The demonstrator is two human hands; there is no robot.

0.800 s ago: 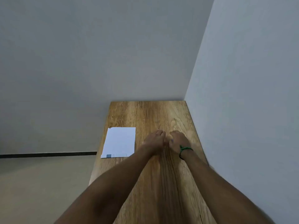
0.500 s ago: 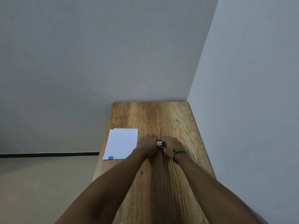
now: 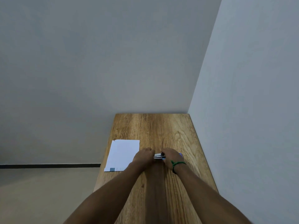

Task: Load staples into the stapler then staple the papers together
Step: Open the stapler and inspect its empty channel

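Note:
A small stapler [image 3: 158, 156], silver and dark with a blue end showing past my right hand, sits between my two hands on the wooden table [image 3: 153, 126]. My left hand [image 3: 143, 156] grips its left end and my right hand [image 3: 171, 157], with a green band at the wrist, covers its right part. Most of the stapler is hidden under my fingers, and no staples are visible. A stack of white papers [image 3: 123, 153] lies flat at the table's left edge, touching my left hand's side.
The narrow table stands in a corner, with a grey wall along its far end and another wall [image 3: 242, 126] close along its right side. Its left edge drops to a beige floor [image 3: 48, 191].
My hands have drawn slightly apart, and the stapler now shows between them. The view has shifted a little.

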